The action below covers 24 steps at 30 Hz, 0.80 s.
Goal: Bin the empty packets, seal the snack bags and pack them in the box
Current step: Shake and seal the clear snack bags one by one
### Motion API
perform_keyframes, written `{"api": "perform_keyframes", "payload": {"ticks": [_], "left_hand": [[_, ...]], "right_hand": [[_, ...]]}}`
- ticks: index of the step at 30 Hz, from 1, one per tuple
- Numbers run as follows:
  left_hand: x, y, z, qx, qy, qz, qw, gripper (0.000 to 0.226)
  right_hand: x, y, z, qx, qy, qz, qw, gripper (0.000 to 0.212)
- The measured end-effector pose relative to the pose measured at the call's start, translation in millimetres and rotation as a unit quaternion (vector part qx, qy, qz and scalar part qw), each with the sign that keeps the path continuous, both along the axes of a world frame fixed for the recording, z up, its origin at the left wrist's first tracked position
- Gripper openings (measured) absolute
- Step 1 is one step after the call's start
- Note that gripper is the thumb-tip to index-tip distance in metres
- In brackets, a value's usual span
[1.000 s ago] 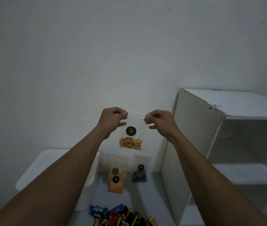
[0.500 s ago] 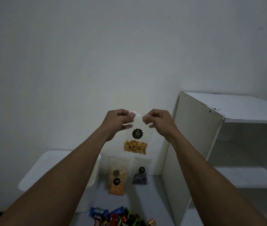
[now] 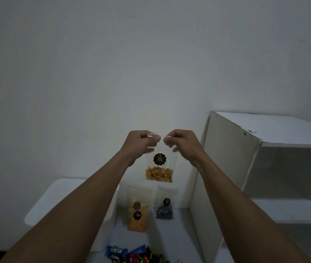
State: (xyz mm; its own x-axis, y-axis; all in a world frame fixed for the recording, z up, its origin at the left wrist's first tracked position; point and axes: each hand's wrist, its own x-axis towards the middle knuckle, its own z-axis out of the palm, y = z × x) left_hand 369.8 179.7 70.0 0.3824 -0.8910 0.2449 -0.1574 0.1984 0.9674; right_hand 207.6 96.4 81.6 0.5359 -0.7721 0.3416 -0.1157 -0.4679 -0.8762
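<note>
Up in front of the wall, the left hand (image 3: 140, 143) pinches the top left corner of a clear snack bag (image 3: 159, 164), fingers curled tight. Beside it, the right hand (image 3: 182, 142) pinches the top right corner likewise. Golden nuggets fill the bag's bottom under a black round sticker. Below, 2 more bags (image 3: 138, 209) lean against the wall, with a white bin (image 3: 42, 205) at left.

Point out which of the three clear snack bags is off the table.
The clear bag with yellow-orange snacks, pinched at its top by the left hand and right hand. The orange-snack bag and dark-snack bag rest below.
</note>
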Motion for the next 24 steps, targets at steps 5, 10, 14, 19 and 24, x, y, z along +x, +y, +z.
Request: {"api": "perform_keyframes", "payload": {"ticks": [5,10,14,19,24], "left_hand": [[3.5,-2.0,3.4,0.010,-0.036,0.016,0.999,0.012],[7.2,-2.2,2.2,-0.015,-0.049,0.050,0.997,0.012],[10.5,2.2,0.2,-0.024,0.026,0.027,0.999,0.015],[18.3,2.9,1.3,-0.037,0.017,0.065,0.997,0.008],[16.3,4.1,2.5,-0.034,0.002,0.047,0.998,0.011]], "right_hand": [[1.0,-0.1,0.6,0.018,0.003,0.021,1.000,0.011],[0.7,-2.1,-2.0,0.043,-0.024,0.025,0.998,0.012],[-0.5,-5.4,0.4,-0.006,-0.006,-0.014,1.000,0.011],[0.9,-3.7,2.7,0.021,-0.014,0.013,1.000,0.012],[7.6,0.1,8.2,-0.025,0.027,0.016,0.999,0.011]]}}
